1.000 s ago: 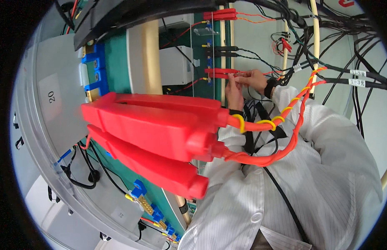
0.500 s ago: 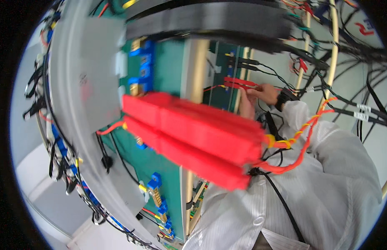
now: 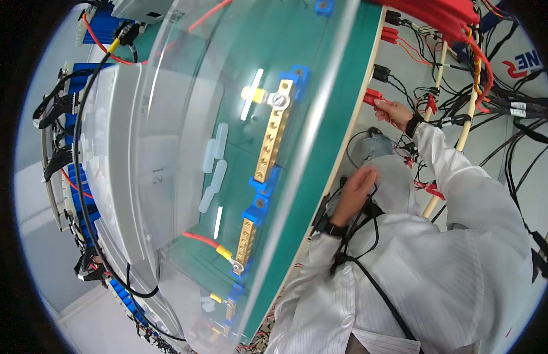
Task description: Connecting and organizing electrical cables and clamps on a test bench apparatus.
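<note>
My right hand (image 3: 395,113), with a black band on its wrist, pinches a red clip-like connector (image 3: 373,96) at the edge of the green board (image 3: 344,112). Part of that connector is hidden behind the board's edge. Lower down, my left hand (image 3: 359,183) is held in front of my body. Its fingers are stretched out close together, with nothing visible in them. A thin black cord (image 3: 375,221) hangs beside this hand. Above my right hand, a black connector (image 3: 380,73) and a red pair of connectors (image 3: 390,34) stick out along the same edge.
Brass terminal bars (image 3: 270,138) on blue holders sit under a clear plastic cover (image 3: 194,88) at my left. A large red block (image 3: 430,15) with orange wires hangs at the upper right. Cream poles (image 3: 462,138) and tangled black cables (image 3: 515,141) run along the right.
My view has shifted, and the large red blocks moved from the centre to the upper right. My left hand has left the red connectors and drawn back toward my body; my right hand stays there.
</note>
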The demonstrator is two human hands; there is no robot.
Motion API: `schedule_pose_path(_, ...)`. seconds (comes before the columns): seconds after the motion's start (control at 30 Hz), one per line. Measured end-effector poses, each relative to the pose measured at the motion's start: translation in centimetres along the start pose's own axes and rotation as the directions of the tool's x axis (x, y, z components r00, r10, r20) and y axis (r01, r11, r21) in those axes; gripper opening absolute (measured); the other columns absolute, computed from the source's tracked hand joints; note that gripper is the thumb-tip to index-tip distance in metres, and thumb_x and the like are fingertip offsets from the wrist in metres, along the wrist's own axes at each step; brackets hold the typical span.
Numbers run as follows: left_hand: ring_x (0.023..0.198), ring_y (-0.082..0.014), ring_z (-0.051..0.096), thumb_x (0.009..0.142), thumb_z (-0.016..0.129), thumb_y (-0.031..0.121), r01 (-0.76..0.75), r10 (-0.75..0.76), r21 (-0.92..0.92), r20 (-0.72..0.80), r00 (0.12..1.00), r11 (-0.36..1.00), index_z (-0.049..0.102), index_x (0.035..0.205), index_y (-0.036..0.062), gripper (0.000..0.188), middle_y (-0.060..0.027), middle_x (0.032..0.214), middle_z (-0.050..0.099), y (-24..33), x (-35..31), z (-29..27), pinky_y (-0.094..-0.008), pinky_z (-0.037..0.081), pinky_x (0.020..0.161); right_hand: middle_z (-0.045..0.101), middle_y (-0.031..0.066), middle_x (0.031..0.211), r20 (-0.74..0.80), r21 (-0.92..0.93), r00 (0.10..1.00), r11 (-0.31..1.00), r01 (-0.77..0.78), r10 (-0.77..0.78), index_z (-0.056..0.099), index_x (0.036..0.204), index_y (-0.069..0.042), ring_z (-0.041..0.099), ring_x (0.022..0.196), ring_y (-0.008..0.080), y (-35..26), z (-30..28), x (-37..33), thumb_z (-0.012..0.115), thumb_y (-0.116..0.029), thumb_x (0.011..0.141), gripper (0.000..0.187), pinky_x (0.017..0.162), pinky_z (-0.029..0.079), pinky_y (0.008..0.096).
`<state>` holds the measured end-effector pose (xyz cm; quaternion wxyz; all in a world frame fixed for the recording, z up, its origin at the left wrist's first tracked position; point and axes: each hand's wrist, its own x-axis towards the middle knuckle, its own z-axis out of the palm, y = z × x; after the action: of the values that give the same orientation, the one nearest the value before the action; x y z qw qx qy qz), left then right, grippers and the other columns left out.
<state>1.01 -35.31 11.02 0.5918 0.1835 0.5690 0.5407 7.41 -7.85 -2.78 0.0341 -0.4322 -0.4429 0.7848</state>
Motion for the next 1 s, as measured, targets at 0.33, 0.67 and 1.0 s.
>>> schedule_pose_path(0.33,0.1,-0.0173,0.058,0.098,0.047,0.025,0.109,-0.117,-0.099,-0.071,0.991,0.989,0.054,0.116,-0.0009,0.032,-0.0103,0.107,0.063,-2.2,-3.1,-1.8,-0.0291,0.043,0.093,0.06,0.0,0.069,-0.166,0.039,0.983,0.996,0.08,-0.073,0.062,0.083,-0.005,0.056,0.059,0.0073,0.3,1.9,-1.7,0.072,-0.041,0.078,0.038,0.054,0.044,0.0189)
schedule_pose_path(0.67,0.097,-0.0146,0.058,0.097,0.049,0.022,-0.125,0.125,0.033,0.024,0.992,0.992,0.054,0.114,-0.0014,0.03,-0.008,0.105,0.063,0.0,-4.3,-0.6,-0.0269,0.043,0.09,0.063,0.0256,0.078,-0.023,-0.982,0.886,0.178,0.068,-0.463,0.065,0.074,0.003,0.063,0.078,0.0376,-4.6,1.6,-3.8,0.058,-0.059,0.078,0.062,0.07,0.047,0.0455)
schedule_pose_path(1.0,0.1,-0.0144,0.058,0.096,0.049,0.019,-0.284,0.279,0.021,0.128,0.952,0.959,0.052,0.114,-0.0025,0.028,-0.0097,0.105,0.063,-0.4,-8.9,-0.2,-0.0263,0.044,0.09,0.038,-0.0052,0.057,-0.083,-0.535,0.21,0.221,0.815,-0.974,0.057,0.073,-0.003,0.034,0.055,0.0026,-24.1,15.6,-31.9,0.059,-0.029,0.09,0.031,0.048,0.026,0.0241)
